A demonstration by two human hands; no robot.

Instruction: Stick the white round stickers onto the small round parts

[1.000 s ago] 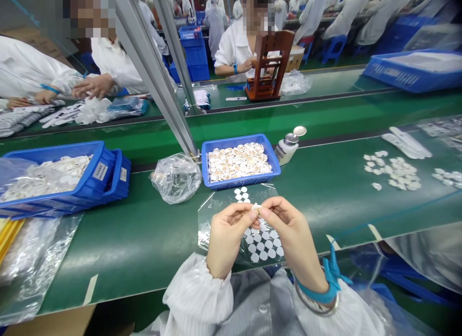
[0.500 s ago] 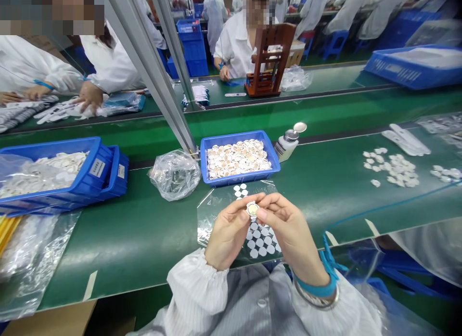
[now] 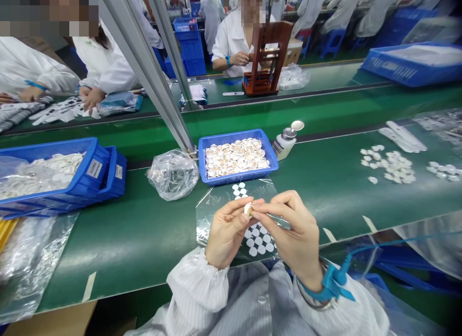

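Note:
Between my two hands is a small round white disc (image 3: 248, 209) with a tan inner face, now tilted partly edge-on. My left hand (image 3: 226, 232) pinches it from the left between thumb and fingers. From the right, the thumb and fingertips of my right hand (image 3: 296, 235) close on its edge. Under the hands lies a clear sheet (image 3: 212, 208) carrying rows of white round stickers (image 3: 260, 240), partly covered by my fingers. Just beyond it stands a blue tray (image 3: 238, 178) filled with similar discs (image 3: 234, 158).
A white pump bottle (image 3: 284, 144) with its lid up stands right of the tray. A clear plastic bag (image 3: 172, 174) lies left of it, near a metal post (image 3: 151, 71). Blue bins (image 3: 83, 182) sit far left. Loose white pieces (image 3: 399, 167) lie at right. Co-workers sit opposite.
The disc has turned from face-up to tilted. My right hand has rotated, its fingers now extended to the disc's edge. Across the bench, a co-worker's hand has risen.

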